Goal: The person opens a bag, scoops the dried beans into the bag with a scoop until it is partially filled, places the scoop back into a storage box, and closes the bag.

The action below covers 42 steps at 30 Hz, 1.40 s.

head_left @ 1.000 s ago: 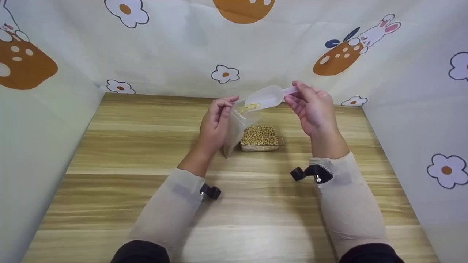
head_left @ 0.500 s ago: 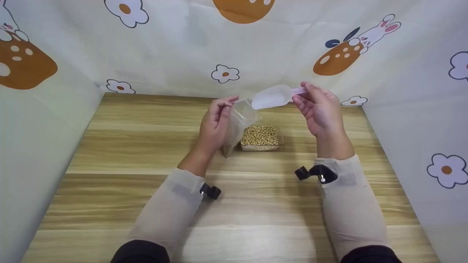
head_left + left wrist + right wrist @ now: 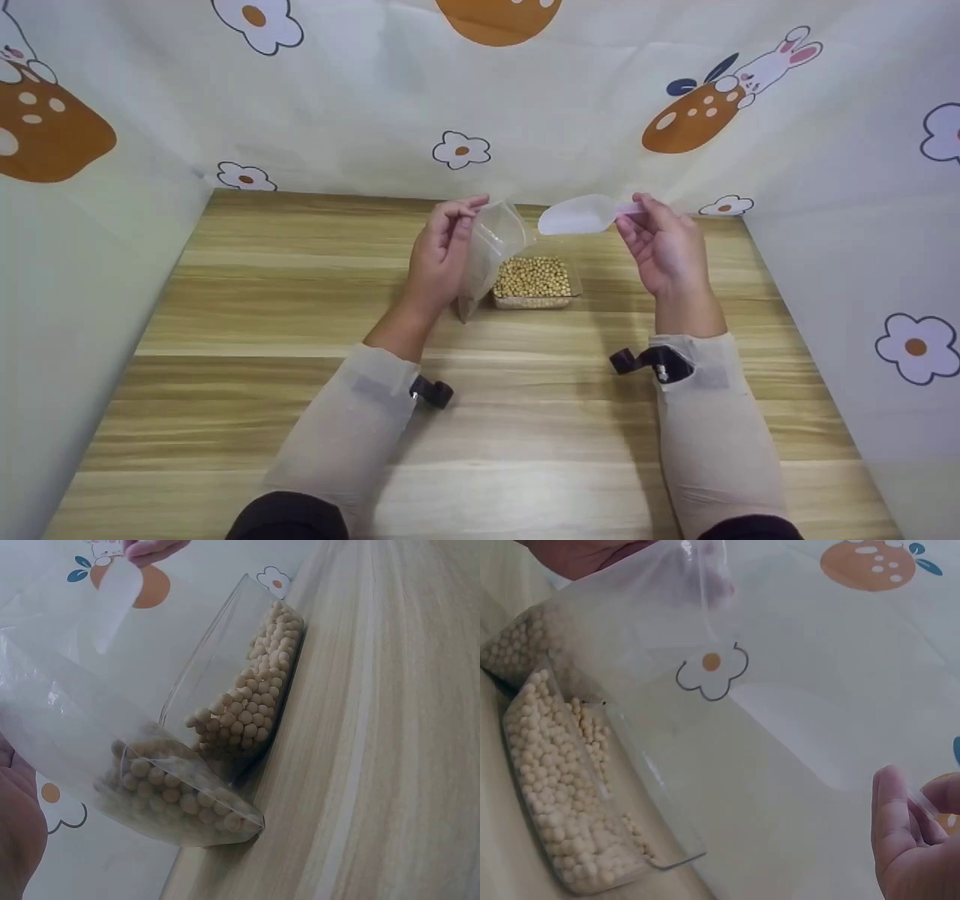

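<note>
My left hand (image 3: 442,251) grips the upper side of a clear plastic bag (image 3: 491,232), its mouth spread toward the right. Soybeans (image 3: 176,791) fill the bag's lower part, and its bottom corner meets the table in the left wrist view. By its handle, my right hand (image 3: 667,240) pinches a white plastic scoop (image 3: 577,215), which is level and a short way right of the bag's mouth. No beans show in the scoop. Just right of the bag stands a clear rectangular container (image 3: 652,787) holding more soybeans (image 3: 532,277).
The wood-grain table (image 3: 285,315) runs back to a pale curtain (image 3: 360,97) printed with flowers, rabbits and orange fruit. Curtain sides rise at left and right. A small black camera is strapped to each wrist.
The scoop has drawn back right from the bag's mouth, then dropped a little. The beans seen in it a second ago are gone from it. My left hand and the bag have stayed put.
</note>
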Each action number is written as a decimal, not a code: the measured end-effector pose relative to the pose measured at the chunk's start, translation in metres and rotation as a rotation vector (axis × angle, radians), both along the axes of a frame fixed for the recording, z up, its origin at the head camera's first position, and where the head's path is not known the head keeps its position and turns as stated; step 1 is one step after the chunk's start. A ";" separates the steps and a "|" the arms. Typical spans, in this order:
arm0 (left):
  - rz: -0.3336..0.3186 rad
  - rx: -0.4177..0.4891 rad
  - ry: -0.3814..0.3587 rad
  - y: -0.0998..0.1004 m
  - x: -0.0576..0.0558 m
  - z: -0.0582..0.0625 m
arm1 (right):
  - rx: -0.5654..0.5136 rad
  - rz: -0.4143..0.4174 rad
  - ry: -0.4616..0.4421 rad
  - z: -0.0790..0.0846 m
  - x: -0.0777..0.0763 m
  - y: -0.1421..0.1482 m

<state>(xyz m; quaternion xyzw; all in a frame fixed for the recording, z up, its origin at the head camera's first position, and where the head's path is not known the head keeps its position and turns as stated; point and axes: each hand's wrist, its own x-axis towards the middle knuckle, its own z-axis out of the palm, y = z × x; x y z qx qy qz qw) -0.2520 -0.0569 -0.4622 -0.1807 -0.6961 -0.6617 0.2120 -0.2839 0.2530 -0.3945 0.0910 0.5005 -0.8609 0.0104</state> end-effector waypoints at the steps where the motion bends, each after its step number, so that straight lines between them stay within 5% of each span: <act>1: 0.000 -0.001 -0.005 0.000 0.000 0.000 | 0.010 0.001 -0.009 -0.004 -0.001 0.000; 16: 0.001 -0.004 -0.002 0.000 0.001 0.002 | 0.173 -0.010 -0.039 -0.040 -0.002 -0.014; 24: 0.009 -0.024 0.010 0.000 0.001 0.002 | 0.299 -0.026 -0.029 -0.045 0.002 -0.027; 42: -0.006 -0.004 0.008 0.000 0.001 0.001 | 0.377 -0.020 -0.022 -0.054 0.005 -0.040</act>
